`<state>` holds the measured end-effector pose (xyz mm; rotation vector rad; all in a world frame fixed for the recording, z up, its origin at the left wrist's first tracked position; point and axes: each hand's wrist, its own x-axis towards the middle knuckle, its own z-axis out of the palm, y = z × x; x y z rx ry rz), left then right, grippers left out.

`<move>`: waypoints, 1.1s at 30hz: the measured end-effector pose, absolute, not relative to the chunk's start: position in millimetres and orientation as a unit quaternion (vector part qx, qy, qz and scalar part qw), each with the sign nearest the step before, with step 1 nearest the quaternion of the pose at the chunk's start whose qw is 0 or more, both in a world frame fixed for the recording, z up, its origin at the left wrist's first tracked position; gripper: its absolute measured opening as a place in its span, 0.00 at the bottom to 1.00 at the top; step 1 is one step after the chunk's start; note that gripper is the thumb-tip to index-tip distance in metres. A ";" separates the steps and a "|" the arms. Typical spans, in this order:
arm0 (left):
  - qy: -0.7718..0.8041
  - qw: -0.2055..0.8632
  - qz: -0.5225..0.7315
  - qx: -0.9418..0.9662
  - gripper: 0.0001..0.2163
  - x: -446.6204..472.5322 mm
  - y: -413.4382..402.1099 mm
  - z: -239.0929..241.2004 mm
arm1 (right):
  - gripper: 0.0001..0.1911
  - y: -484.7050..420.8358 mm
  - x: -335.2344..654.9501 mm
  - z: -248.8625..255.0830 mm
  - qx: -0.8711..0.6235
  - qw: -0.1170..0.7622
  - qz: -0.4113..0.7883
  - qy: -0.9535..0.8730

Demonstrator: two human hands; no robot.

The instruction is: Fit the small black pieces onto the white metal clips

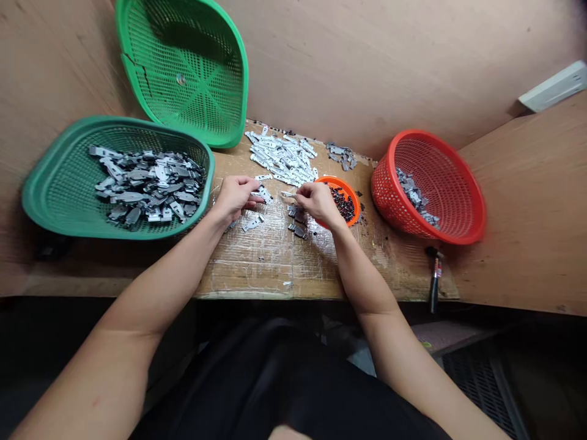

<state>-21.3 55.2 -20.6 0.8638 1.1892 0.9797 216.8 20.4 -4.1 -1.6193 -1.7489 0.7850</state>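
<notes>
My left hand (237, 197) is closed on a silver metal bracket (265, 194) with a dark part on it, held between thumb and fingers. In my right hand (320, 201) is a small, narrow metal piece (288, 194), pinched with its tip pointing left. A loose bracket (253, 223) lies on the table just below my left hand. Several dark grey metal plates (298, 230) lie under and beside my right hand. Partly behind that hand stands an orange bowl (355, 194) of small dark parts. Beyond both hands spreads a heap of silver metal strips (282, 157).
At left, a dark green basket (55, 183) holds many metal assemblies; a bright green basket (202, 91) leans behind it. To the right is a red basket (463, 201) with grey plates. A black-handled tool (434, 284) lies by the table's front edge. Grey pieces (342, 156) lie near the wall.
</notes>
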 end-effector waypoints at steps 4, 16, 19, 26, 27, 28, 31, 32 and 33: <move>0.523 0.625 0.434 0.384 0.05 -19.0 52.3 -19.0 | 0.08 4.0 185.7 -6.1 -0.558 0.443 0.556 -0.429; 0.517 0.621 0.443 0.388 0.04 -17.4 48.6 -17.5 | 0.10 -6.8 133.5 -20.8 -0.516 0.546 0.631 -0.193; 0.513 0.620 0.448 0.389 0.04 -17.2 48.6 -18.3 | 0.11 -8.1 131.1 -19.5 -0.513 0.548 0.634 -0.186; 0.517 0.615 0.450 0.390 0.06 -16.7 49.6 -18.8 | 0.10 -11.9 125.4 -23.1 -0.519 0.537 0.638 -0.187; 0.517 0.615 0.450 0.389 0.06 -16.7 49.7 -18.8 | 0.11 -12.2 124.9 -23.7 -0.520 0.537 0.637 -0.188; 0.516 0.616 0.450 0.389 0.05 -16.7 49.9 -18.8 | 0.11 -12.4 124.4 -24.1 -0.520 0.540 0.635 -0.188; 0.517 0.620 0.446 0.387 0.04 -16.9 50.1 -19.2 | 0.12 -12.6 122.9 -24.3 -0.520 0.554 0.623 -0.187; 0.518 0.621 0.443 0.387 0.04 -16.9 50.1 -19.5 | 0.11 -12.6 122.4 -24.3 -0.520 0.557 0.620 -0.188; 0.519 0.621 0.441 0.387 0.04 -16.8 50.2 -19.8 | 0.11 -12.7 122.0 -24.2 -0.520 0.559 0.617 -0.190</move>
